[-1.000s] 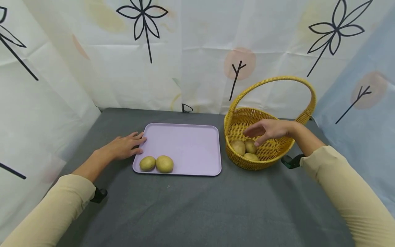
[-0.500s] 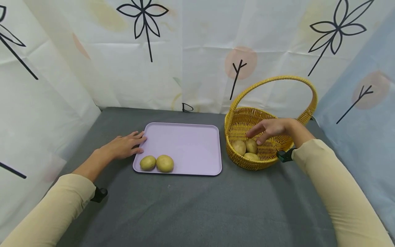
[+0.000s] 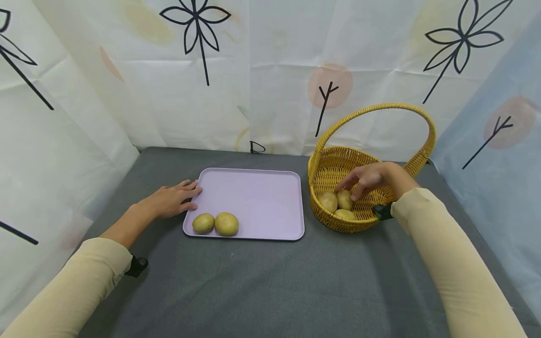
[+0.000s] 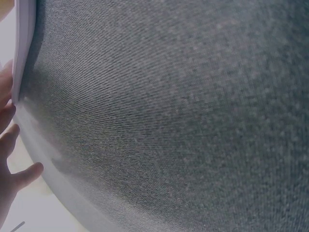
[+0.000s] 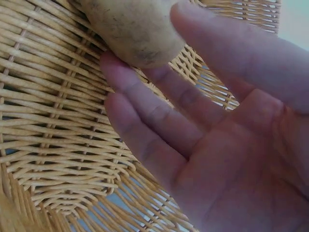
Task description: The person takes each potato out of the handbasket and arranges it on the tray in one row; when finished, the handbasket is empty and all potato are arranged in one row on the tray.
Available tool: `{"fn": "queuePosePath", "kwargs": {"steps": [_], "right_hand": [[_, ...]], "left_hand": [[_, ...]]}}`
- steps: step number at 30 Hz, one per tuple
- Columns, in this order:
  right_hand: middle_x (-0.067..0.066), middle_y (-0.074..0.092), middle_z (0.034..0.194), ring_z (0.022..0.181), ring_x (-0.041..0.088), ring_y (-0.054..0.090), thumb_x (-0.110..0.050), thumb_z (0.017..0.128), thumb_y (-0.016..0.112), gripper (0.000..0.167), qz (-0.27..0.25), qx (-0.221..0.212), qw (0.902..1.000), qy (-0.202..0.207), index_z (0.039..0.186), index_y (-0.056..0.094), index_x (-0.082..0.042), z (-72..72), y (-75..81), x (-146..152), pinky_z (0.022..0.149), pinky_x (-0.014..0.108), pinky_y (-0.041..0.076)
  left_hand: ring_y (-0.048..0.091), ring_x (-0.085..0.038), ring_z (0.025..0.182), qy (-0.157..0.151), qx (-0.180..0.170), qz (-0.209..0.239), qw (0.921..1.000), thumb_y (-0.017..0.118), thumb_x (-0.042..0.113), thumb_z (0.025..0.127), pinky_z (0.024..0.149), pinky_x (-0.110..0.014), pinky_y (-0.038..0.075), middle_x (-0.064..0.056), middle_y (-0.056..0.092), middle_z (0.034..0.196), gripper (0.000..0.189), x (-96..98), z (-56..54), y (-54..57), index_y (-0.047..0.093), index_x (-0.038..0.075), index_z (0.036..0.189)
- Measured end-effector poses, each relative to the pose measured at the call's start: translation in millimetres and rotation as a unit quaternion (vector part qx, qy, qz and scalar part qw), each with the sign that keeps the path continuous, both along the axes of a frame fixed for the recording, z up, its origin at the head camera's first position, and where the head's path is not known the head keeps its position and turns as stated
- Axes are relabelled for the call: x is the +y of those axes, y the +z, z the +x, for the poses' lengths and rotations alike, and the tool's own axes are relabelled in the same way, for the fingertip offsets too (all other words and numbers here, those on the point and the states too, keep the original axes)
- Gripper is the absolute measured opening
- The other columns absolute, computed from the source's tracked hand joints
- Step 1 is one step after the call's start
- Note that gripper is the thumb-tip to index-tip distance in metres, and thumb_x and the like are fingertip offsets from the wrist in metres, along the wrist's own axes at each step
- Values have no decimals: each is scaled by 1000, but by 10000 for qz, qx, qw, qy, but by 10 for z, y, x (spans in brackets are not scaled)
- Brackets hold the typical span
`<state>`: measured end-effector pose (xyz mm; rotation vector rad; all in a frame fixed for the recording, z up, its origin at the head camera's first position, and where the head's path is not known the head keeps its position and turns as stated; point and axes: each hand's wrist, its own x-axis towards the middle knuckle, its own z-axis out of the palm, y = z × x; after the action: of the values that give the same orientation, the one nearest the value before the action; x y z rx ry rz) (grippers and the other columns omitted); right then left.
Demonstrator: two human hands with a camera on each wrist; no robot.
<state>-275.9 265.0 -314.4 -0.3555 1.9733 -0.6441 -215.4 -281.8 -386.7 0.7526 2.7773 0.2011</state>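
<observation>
My right hand (image 3: pixel 367 179) reaches down into the yellow wicker basket (image 3: pixel 374 217). Its thumb and fingers lie on either side of a potato (image 3: pixel 344 200) and hold it inside the basket; in the right wrist view the thumb tip and fingertips meet this potato (image 5: pixel 140 31). Two more potatoes are beside it, one at the left (image 3: pixel 327 201) and one in front (image 3: pixel 345 214). My left hand (image 3: pixel 171 199) rests at the left edge of the lilac tray (image 3: pixel 262 202), fingers spread and fingertips on its rim. Two potatoes (image 3: pixel 227 224) sit in the tray's front left corner.
A dark grey cloth (image 3: pixel 253 286) covers the table. The basket's tall handle (image 3: pixel 376 109) arches above my right hand. Patterned white curtains (image 3: pixel 270 84) stand behind and at the sides.
My right hand has lowered in the basket, and its thumb and fingers have closed in on one potato. The left hand has stayed on the tray's edge.
</observation>
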Motion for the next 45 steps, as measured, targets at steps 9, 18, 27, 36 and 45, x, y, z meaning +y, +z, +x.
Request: {"fn": "queuePosePath", "kwargs": {"steps": [9, 18, 27, 36, 45], "right_hand": [[28, 39, 146, 120, 24, 52, -2, 90, 68, 63, 95, -138, 9998, -132, 148, 43, 2, -14, -17, -48, 106, 46, 42], [19, 62, 121, 105, 20, 63, -11, 94, 70, 48, 225, 629, 9970, 394, 138, 54, -1, 12, 26, -95, 95, 46, 50], [24, 54, 132, 116, 34, 58, -6, 91, 72, 41, 65, 1280, 9888, 760, 130, 60, -1, 116, 60, -91, 85, 41, 54], [11, 62, 120, 106, 28, 59, -1, 89, 72, 33, -436, 2006, 9734, 1018, 120, 65, -4, 282, 245, -114, 83, 39, 53], [8, 63, 110, 97, 24, 60, -4, 90, 72, 34, -1025, 2345, 9605, 1097, 123, 62, -1, 515, 417, -101, 84, 33, 53]], "left_hand": [[25, -48, 144, 13, -74, -2, 10000, 58, 33, 101, 101, -74, 26, -25, 30, 157, 60, 24, 3, 17, 43, 2, 150], [25, -48, 144, 3, -58, 0, 10000, 59, 33, 100, 100, -75, 27, -25, 31, 157, 60, 18, 6, 24, 43, 2, 149], [24, -48, 144, 42, -83, 26, 10000, 59, 32, 100, 102, -75, 25, -25, 30, 157, 60, 39, 32, 23, 43, 2, 150], [25, -48, 144, 40, -55, -13, 10000, 59, 32, 100, 101, -75, 26, -25, 30, 157, 60, 46, 34, 26, 43, 2, 149], [26, -48, 144, 13, 3, -68, 10000, 60, 32, 100, 100, -74, 28, -25, 31, 157, 60, 36, 22, 24, 44, 2, 149]]}}
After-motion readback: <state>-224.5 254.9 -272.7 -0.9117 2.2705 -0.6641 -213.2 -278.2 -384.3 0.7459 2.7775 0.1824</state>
